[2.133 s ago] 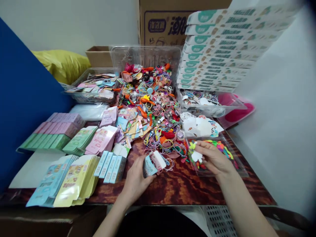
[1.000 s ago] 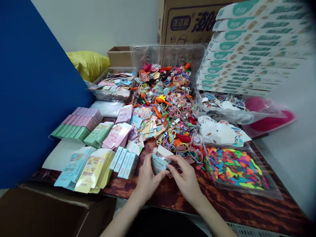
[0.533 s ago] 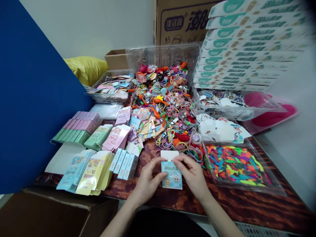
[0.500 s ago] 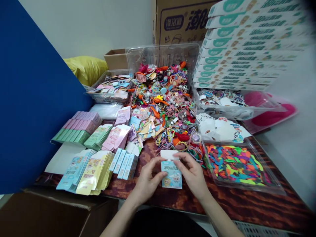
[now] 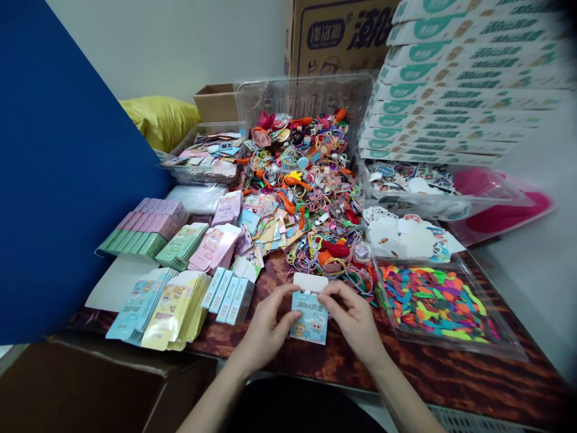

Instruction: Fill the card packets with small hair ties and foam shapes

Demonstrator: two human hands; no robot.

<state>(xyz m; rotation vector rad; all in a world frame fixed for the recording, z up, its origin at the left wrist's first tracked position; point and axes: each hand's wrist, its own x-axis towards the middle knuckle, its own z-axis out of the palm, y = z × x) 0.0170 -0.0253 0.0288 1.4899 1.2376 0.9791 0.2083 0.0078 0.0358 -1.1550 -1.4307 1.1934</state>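
Note:
Between my two hands, above the table's front edge, is a small light-blue card box [image 5: 309,325] with cartoon figures and its white top flap [image 5: 311,282] raised. My left hand [image 5: 270,325] is closed on the box's left side, thumb in front and fingertips at the upper edge. On the other side my right hand [image 5: 354,319] pinches the upper right corner by the flap. What is inside the box cannot be seen. Left of my left hand stands a row of light-blue boxes [image 5: 228,297]. Beyond the box lies a heap of hair ties and small trinkets [image 5: 311,198].
At left are blue flat cartons [image 5: 139,307], yellow flat cartons [image 5: 174,313], green ones [image 5: 183,245] and pink-green boxes [image 5: 139,228]. A tray of colourful balloon-like pieces [image 5: 437,300] sits at right, below white stickers [image 5: 406,234]. White printed boxes [image 5: 451,90] are stacked behind. A blue panel [image 5: 67,168] borders the left.
The view has shifted slightly. My right hand's fingers have moved off the white flap a little, so more of it shows. Both hands still hold the box.

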